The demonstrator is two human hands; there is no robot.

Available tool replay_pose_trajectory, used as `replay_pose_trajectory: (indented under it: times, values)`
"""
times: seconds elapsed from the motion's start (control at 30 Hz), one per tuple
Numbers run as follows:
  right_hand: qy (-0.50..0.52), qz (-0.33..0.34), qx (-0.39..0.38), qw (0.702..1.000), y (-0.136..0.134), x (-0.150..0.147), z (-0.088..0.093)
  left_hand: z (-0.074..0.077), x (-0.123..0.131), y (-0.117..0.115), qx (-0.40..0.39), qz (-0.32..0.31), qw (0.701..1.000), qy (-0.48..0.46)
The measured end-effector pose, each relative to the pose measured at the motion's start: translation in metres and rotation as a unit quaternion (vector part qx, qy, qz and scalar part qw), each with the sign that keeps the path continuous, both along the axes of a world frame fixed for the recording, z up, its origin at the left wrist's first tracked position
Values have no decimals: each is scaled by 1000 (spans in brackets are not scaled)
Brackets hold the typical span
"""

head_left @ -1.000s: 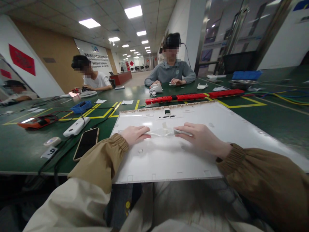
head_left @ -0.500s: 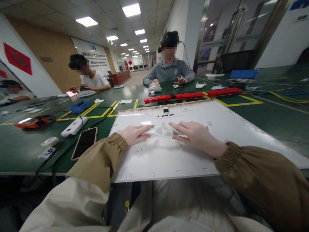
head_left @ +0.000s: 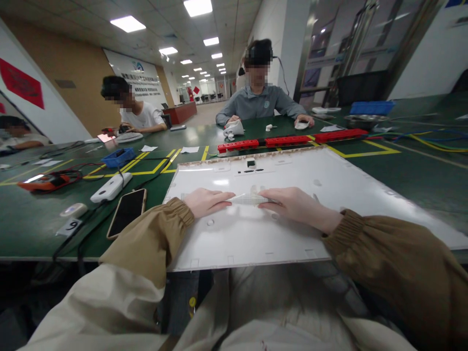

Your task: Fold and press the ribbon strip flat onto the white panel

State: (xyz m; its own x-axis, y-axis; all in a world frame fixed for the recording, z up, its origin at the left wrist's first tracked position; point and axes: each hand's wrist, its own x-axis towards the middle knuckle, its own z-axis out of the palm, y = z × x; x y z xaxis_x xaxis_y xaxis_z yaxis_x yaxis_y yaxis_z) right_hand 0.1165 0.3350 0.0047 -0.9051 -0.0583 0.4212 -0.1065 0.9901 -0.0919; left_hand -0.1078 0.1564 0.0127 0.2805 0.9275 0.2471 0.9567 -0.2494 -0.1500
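A large white flat panel [head_left: 226, 243] lies before me at the table's near edge, with small slots near its far side. Over its middle, a see-through plastic strip [head_left: 245, 199] with fine grey printing stretches between my hands. My left hand [head_left: 205, 201] pinches the strip's left end between thumb and fingers. At the other end, my right hand [head_left: 288, 204] pinches it the same way. Whether the strip's underside touches the panel, I cannot tell.
Left of the panel are a phone [head_left: 127, 213], a white power strip [head_left: 111, 187], a blue tray [head_left: 118, 158] and an orange meter [head_left: 47, 180]. Red bars [head_left: 288, 141] line its far side. Across the table, a co-worker [head_left: 258, 105] handles white parts.
My fingers, stretched over the strip before, have closed on its ends, and its middle has bunched up. The co-worker opposite has moved a hand onto a white part.
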Motion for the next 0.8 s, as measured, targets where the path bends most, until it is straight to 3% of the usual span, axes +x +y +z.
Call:
replay_pose_trajectory:
  times: [0.3,0.57,0.8]
  values:
    - [19,-16,123,992,5,4,3,-1,-3,0,28,6,999,25]
    - [9,-121,136,983,20,24,14,3,-24,-7,25,166,985,29]
    - [-22,-109,157,981,24,24,17,4,-23,-7,3,157,988,1]
